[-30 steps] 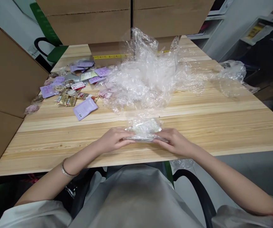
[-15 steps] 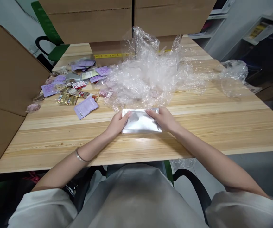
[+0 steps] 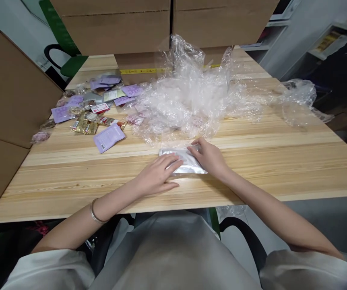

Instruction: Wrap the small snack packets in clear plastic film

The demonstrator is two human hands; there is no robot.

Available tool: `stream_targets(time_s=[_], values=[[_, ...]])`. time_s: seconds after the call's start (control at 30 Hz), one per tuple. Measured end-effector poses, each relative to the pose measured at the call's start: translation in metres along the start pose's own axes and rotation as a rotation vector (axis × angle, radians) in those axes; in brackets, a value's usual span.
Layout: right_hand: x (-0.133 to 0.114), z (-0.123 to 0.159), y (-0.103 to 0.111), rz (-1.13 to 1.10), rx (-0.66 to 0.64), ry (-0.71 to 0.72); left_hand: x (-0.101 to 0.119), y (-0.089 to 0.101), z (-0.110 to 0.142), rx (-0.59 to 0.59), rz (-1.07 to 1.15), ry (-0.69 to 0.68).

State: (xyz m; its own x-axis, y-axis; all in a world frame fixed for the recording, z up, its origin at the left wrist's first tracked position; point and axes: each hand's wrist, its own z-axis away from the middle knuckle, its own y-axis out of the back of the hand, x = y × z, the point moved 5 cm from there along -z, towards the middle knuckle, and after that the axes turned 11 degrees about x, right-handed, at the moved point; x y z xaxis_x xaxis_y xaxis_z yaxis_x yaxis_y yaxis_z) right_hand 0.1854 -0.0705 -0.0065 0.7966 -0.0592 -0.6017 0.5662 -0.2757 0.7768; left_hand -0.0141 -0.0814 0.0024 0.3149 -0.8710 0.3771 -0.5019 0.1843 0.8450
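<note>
Silver pouch (image 3: pixel 189 163) lies partly hidden by both hands (image 3: pixel 211 158).

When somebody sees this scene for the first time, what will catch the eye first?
A newcomer would probably notice first the large crumpled heap of clear plastic film, spread over the middle of the pale wooden table. Next might come the shiny silver rectangular packet in front of the heap, with the left hand and right hand on it. Scattered small packets, many purple or gold, lie left of the heap.
</note>
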Motion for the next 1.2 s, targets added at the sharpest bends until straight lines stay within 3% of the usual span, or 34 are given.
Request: stream_targets(time_s=[0.07, 0.13, 0.3, 0.4, 0.47, 0.57, 0.63, 0.77, 0.87, 0.93, 1.0, 1.1, 1.2], values=[[-0.009, 0.009, 0.007, -0.036, 0.017, 0.193, -0.001, -0.002, 0.004, -0.003, -0.031, 0.019], [-0.007, 0.017, 0.011, -0.122, -0.031, 0.233, -0.004, 0.000, 0.006, 0.048, -0.009, 0.072], [0.019, 0.023, 0.018, -0.141, 0.001, -0.090, -0.026, 0.006, 0.016, 0.312, 0.082, 0.530], [0.019, 0.023, 0.016, -0.130, -0.065, -0.118, -0.040, 0.001, 0.023, 0.417, 0.228, 0.728], [0.013, 0.023, 0.012, -0.293, -0.142, -0.124, -0.049, -0.004, 0.023, 0.489, 0.402, 0.767], [0.008, 0.023, 0.007, -0.539, -0.177, -0.165, -0.058, -0.012, 0.017, 0.520, 0.660, 0.779], [0.010, 0.023, 0.004, -0.514, -0.157, -0.210, -0.061, -0.017, 0.015, 0.496, 0.693, 0.799], [0.014, 0.026, 0.002, -0.089, -0.139, -0.203, -0.052, -0.014, 0.011, 0.396, 0.362, 0.751], [0.010, 0.028, 0.008, 0.171, -0.021, -0.059, -0.035, -0.007, 0.005, 0.337, 0.002, 0.614], [0.009, 0.030, 0.011, 0.206, 0.082, 0.023, -0.024, -0.007, 0.001, 0.270, -0.124, 0.493], [0.013, 0.031, 0.012, 0.138, 0.122, 0.028, -0.018, -0.015, -0.002, 0.125, -0.109, 0.369], [0.024, 0.031, 0.008, -0.052, 0.044, -0.102, -0.014, -0.030, 0.000, -0.064, -0.025, 0.262], [0.027, 0.033, 0.005, -0.301, -0.082, -0.314, -0.012, -0.034, 0.003, -0.063, -0.019, 0.266]])
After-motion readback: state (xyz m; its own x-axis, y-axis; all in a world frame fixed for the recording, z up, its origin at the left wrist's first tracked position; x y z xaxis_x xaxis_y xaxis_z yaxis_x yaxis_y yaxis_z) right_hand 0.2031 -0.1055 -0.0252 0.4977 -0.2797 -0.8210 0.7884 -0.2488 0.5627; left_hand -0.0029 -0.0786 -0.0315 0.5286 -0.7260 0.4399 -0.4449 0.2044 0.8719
